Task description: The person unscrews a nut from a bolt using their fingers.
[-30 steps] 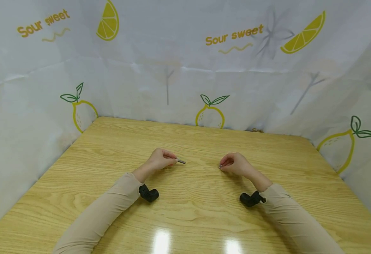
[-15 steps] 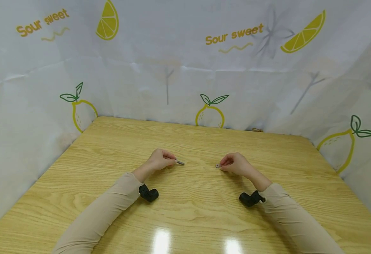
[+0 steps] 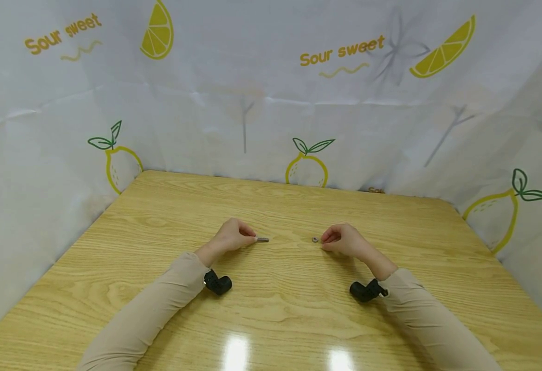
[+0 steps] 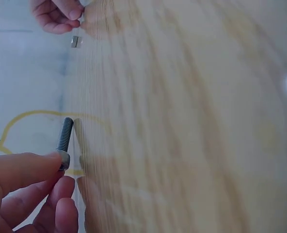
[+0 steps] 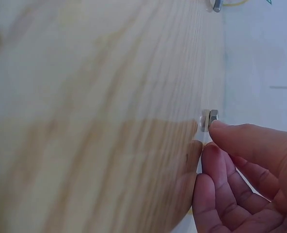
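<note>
In the head view, my left hand (image 3: 233, 235) is low over the table with a metal bolt (image 3: 262, 239) at its fingertips. The left wrist view shows the threaded bolt (image 4: 65, 136) pinched near its head between thumb and fingers, its shank pointing away from the hand. Its tip is very near the tabletop. A small metal nut (image 3: 314, 239) lies flat on the table, just left of my right hand (image 3: 345, 240). In the right wrist view, the nut (image 5: 213, 117) sits just past the thumb tip; the fingers are loosely curled and hold nothing.
The wood-grain table (image 3: 271, 309) spreads all around both hands, with bright reflections at its front. A white curtain (image 3: 196, 113) printed with lemons hangs behind and at the sides. Black wrist cameras are strapped at both cuffs.
The nut has left my right fingertips and now lies on the table, a bit to their left. The bolt has turned slightly and lies more level; my left hand has lowered a little.
</note>
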